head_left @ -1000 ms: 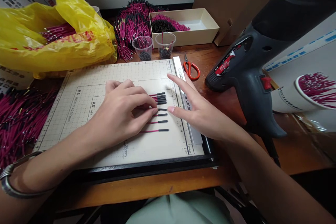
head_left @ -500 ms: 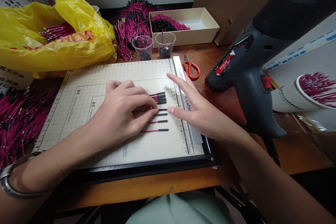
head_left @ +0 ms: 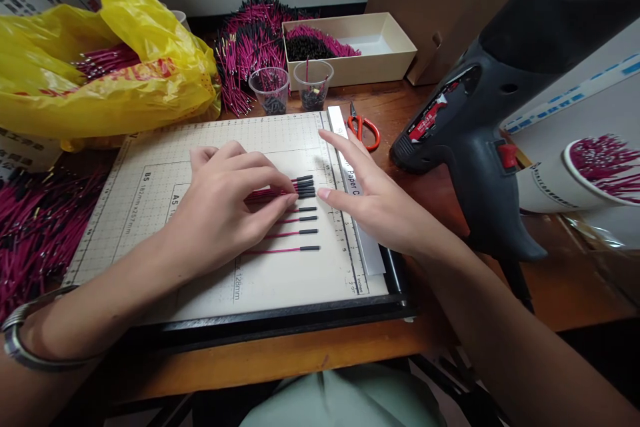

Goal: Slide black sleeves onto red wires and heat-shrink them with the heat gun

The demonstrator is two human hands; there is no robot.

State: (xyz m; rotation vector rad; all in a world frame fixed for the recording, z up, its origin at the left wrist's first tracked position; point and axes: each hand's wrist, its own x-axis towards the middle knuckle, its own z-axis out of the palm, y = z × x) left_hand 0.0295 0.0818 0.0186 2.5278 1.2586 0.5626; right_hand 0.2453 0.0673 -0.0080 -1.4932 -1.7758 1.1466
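Note:
Thin magenta wires with black sleeves point(head_left: 309, 232) lie side by side on the cream board of a paper cutter point(head_left: 295, 280). Several are bunched close together point(head_left: 306, 185) at the far end of the row, while the nearer ones lie spaced apart. My left hand point(head_left: 235, 193) rests over the wires, its thumb and index finger pinched at the near edge of the bunch on a wire. My right hand point(head_left: 375, 203) is open, fingers spread, above the cutter's white rail point(head_left: 370, 250). Its thumb tip is just right of the sleeve ends.
Behind the board stand two clear cups point(head_left: 270, 97), a cream box point(head_left: 370, 70) and a wire heap point(head_left: 255, 47). A yellow bag point(head_left: 165, 97) sits back left. Red-handled snips point(head_left: 369, 135), a heat gun point(head_left: 470, 120) and a paper cup of wires point(head_left: 560, 180) stand at right.
My left hand has shifted slightly left and away from me, from a separate wire to the bunch's near edge. My right thumb has moved a little farther away from me, along the sleeve ends.

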